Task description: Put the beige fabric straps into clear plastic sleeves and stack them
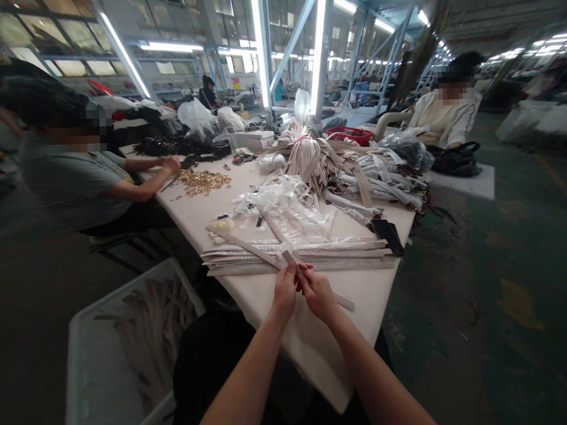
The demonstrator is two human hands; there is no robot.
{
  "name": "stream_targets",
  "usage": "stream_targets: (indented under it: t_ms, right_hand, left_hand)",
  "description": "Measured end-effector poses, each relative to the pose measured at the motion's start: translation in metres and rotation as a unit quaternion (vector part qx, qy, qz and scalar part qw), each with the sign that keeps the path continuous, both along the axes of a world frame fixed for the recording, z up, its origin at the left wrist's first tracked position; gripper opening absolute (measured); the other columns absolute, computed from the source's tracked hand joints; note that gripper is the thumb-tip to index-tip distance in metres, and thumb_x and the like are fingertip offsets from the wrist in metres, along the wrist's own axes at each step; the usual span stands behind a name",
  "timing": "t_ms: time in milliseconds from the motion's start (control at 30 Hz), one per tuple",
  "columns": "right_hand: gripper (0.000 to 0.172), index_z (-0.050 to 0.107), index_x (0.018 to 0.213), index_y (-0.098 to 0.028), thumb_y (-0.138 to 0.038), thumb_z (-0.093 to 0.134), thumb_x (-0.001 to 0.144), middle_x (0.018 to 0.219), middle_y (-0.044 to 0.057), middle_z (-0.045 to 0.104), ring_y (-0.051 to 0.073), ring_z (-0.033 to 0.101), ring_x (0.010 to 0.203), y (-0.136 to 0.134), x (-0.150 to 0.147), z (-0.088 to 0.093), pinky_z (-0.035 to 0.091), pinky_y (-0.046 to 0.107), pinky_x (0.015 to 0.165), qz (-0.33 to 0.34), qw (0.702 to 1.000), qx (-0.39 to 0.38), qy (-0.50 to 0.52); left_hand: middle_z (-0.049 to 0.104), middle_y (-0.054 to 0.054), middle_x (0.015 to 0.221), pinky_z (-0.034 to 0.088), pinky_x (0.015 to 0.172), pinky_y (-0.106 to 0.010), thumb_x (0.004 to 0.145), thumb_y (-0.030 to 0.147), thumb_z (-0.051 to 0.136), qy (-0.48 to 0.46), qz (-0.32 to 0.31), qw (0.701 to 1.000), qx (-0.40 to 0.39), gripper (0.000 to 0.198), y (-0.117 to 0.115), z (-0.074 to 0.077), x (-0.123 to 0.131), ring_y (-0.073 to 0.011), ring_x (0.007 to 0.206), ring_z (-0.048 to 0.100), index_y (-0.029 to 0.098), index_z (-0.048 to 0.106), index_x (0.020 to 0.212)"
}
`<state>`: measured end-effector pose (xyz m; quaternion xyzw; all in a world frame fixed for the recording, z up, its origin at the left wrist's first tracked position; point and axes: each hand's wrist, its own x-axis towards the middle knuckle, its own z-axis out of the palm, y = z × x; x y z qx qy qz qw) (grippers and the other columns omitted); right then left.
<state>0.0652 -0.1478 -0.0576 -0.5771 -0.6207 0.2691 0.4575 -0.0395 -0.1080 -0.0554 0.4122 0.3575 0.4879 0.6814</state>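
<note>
My left hand (pixel 286 288) and my right hand (pixel 318 290) meet over the near part of the table, both closed on a beige strap (pixel 287 257). One end of the strap sticks up past my fingers; another length (pixel 345 301) shows to the right of my right hand. A long strap (pixel 240 244) runs from my left hand toward the upper left. Just beyond lies a stack of flat straps (pixel 350 252) in clear plastic. Behind the stack is a crumpled heap of clear plastic wrap (pixel 287 206). My fingers partly hide the grip.
A bundle of beige straps (pixel 309 159) and wrapped straps (pixel 384 178) cover the table's far right. Gold metal pieces (pixel 201 181) lie before a co-worker (pixel 72 176) at left. A white bin (pixel 78 343) with straps stands lower left. Another person (pixel 442 117) sits at right.
</note>
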Motion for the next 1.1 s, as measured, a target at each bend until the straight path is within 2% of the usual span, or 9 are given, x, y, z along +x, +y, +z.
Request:
stream_targets:
  t_ms: [67, 200, 333, 433, 533, 633, 800, 967, 1100]
  right_hand:
    - [0.026, 0.068, 0.105, -0.020, -0.032, 0.045, 0.099, 0.082, 0.006, 0.072, 0.020, 0.067, 0.072, -0.002, 0.001, -0.002, 0.049, 0.029, 0.067, 0.008, 1.000, 0.003, 0.015]
    - [0.032, 0.067, 0.084, -0.020, -0.032, 0.043, 0.101, 0.077, 0.006, 0.070, 0.020, 0.065, 0.076, -0.008, 0.001, -0.004, 0.047, 0.030, 0.074, -0.003, 1.000, 0.026, -0.009]
    - [0.034, 0.063, 0.079, -0.020, -0.032, 0.040, 0.101, 0.072, 0.005, 0.066, 0.019, 0.061, 0.066, -0.006, 0.000, -0.008, 0.043, 0.028, 0.065, -0.033, 0.999, 0.028, -0.001]
    - [0.033, 0.063, 0.081, -0.019, -0.034, 0.041, 0.100, 0.076, 0.006, 0.068, 0.019, 0.061, 0.066, -0.005, 0.002, -0.010, 0.044, 0.028, 0.063, -0.051, 0.998, 0.032, 0.029]
    - [0.026, 0.067, 0.091, -0.019, -0.033, 0.046, 0.098, 0.090, 0.008, 0.071, 0.022, 0.066, 0.083, -0.006, 0.005, -0.010, 0.048, 0.031, 0.076, -0.020, 0.997, 0.050, 0.059]
    - [0.026, 0.067, 0.089, -0.020, -0.030, 0.044, 0.099, 0.089, 0.007, 0.071, 0.022, 0.065, 0.086, -0.005, 0.004, -0.010, 0.048, 0.032, 0.080, -0.007, 0.997, 0.054, 0.059]
    - [0.029, 0.064, 0.083, -0.020, -0.029, 0.042, 0.099, 0.081, 0.008, 0.069, 0.022, 0.062, 0.075, -0.002, 0.003, -0.015, 0.047, 0.032, 0.071, -0.067, 0.996, 0.048, 0.031]
    - [0.022, 0.067, 0.091, -0.022, -0.027, 0.047, 0.097, 0.091, 0.007, 0.072, 0.023, 0.066, 0.089, -0.001, 0.003, -0.012, 0.049, 0.034, 0.084, -0.012, 0.998, 0.050, 0.040]
    - [0.027, 0.066, 0.080, -0.022, -0.025, 0.045, 0.098, 0.084, 0.006, 0.071, 0.023, 0.065, 0.088, 0.002, -0.001, -0.012, 0.047, 0.035, 0.089, -0.025, 0.998, 0.062, 0.021]
  left_hand:
    - [0.075, -0.014, 0.093, 0.045, 0.054, -0.026, 0.090, 0.059, 0.056, 0.007, -0.011, 1.000, 0.015, 0.052, 0.003, 0.002, -0.003, -0.0140, 0.060, 0.061, 0.011, 0.074, 0.097]
    - [0.074, -0.015, 0.104, 0.053, 0.077, -0.033, 0.092, 0.056, 0.054, -0.009, 0.010, 0.999, 0.051, 0.048, 0.007, 0.006, -0.006, -0.0214, 0.086, 0.069, 0.012, 0.074, 0.101]
    - [0.074, -0.014, 0.099, 0.052, 0.067, -0.030, 0.092, 0.058, 0.053, 0.021, -0.044, 0.998, 0.037, 0.052, 0.001, -0.002, 0.000, -0.0213, 0.079, 0.069, 0.012, 0.074, 0.104]
    - [0.075, -0.014, 0.097, 0.051, 0.068, -0.030, 0.091, 0.057, 0.056, 0.040, -0.081, 0.995, 0.042, 0.051, -0.002, -0.004, 0.002, -0.0215, 0.079, 0.069, 0.011, 0.075, 0.106]
    - [0.074, -0.015, 0.102, 0.050, 0.067, -0.028, 0.092, 0.055, 0.054, 0.046, -0.055, 0.995, 0.066, 0.050, 0.001, 0.003, 0.000, -0.0225, 0.085, 0.069, 0.012, 0.074, 0.107]
    - [0.072, -0.016, 0.111, 0.048, 0.061, -0.027, 0.094, 0.055, 0.051, 0.035, -0.011, 0.996, 0.076, 0.050, 0.002, 0.010, 0.002, -0.0235, 0.091, 0.068, 0.013, 0.073, 0.110]
    - [0.074, -0.014, 0.105, 0.053, 0.076, -0.032, 0.091, 0.054, 0.056, 0.049, -0.047, 0.995, 0.074, 0.047, -0.002, 0.001, 0.007, -0.0243, 0.091, 0.069, 0.013, 0.075, 0.105]
    - [0.074, -0.014, 0.107, 0.054, 0.080, -0.034, 0.093, 0.052, 0.054, 0.048, -0.005, 0.996, 0.077, 0.045, 0.007, 0.003, -0.002, -0.0240, 0.094, 0.069, 0.014, 0.075, 0.107]
    - [0.073, -0.016, 0.111, 0.054, 0.079, -0.035, 0.093, 0.054, 0.052, 0.036, 0.000, 0.997, 0.069, 0.049, 0.006, 0.002, -0.004, -0.0247, 0.096, 0.068, 0.013, 0.073, 0.110]
